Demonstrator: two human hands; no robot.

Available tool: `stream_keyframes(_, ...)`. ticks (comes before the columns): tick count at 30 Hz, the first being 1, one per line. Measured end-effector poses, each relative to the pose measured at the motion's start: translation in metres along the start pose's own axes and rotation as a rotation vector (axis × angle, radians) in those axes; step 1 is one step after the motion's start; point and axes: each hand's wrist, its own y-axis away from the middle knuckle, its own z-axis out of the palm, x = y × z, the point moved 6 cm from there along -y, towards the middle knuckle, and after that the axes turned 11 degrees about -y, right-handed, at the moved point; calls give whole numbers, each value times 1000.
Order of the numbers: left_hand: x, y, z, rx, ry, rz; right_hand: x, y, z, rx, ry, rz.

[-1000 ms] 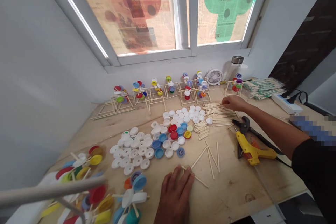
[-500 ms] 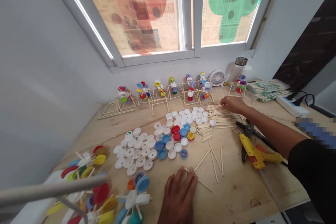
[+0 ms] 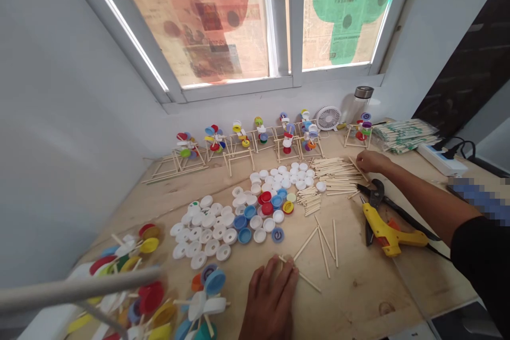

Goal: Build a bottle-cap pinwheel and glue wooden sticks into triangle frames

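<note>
My left hand (image 3: 271, 297) lies flat on the wooden table (image 3: 358, 297) near the front edge, fingers stretched out, their tips touching one of several loose wooden sticks (image 3: 324, 244). My right hand (image 3: 370, 161) reaches to the right end of a pile of sticks (image 3: 334, 174) at the back, its fingers pinched on a thin stick (image 3: 354, 164) that angles out of the pile. White, blue and red bottle caps (image 3: 239, 212) are spread across the middle of the table.
A yellow glue gun (image 3: 388, 231) and black pliers (image 3: 374, 194) lie under my right forearm. Small cap-and-stick windmills (image 3: 258, 135) line the wall below the window, beside a white fan (image 3: 328, 117) and a jar (image 3: 360, 101). More cap windmills (image 3: 151, 297) crowd the front left. Packed sticks (image 3: 404, 133) and a power strip (image 3: 442, 160) sit far right.
My right hand has moved right, from the top of the stick pile to its right end, drawing a stick with it. My left hand has stayed put.
</note>
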Motion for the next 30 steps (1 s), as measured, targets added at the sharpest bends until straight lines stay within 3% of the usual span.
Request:
stream_keyframes(11, 1, -1, -3, -7, -11, 8, -6, 5, 11, -74, -76, 35)
stream_keyframes(16, 1, 0, -2, -4, 1, -5, -10, 7, 11, -20, -65, 0)
stream_keyframes(21, 0, 0, -3, -20, 0, 8, -16, 18, -7, 139, 20, -22)
stream_keyframes(24, -1, -2, -5, -53, -11, 54, -35, 28, -16, 220, 61, -136)
stream_keyframes(30, -2, -2, -7, -54, -50, 108, -83, 39, -6, 219, 141, -406)
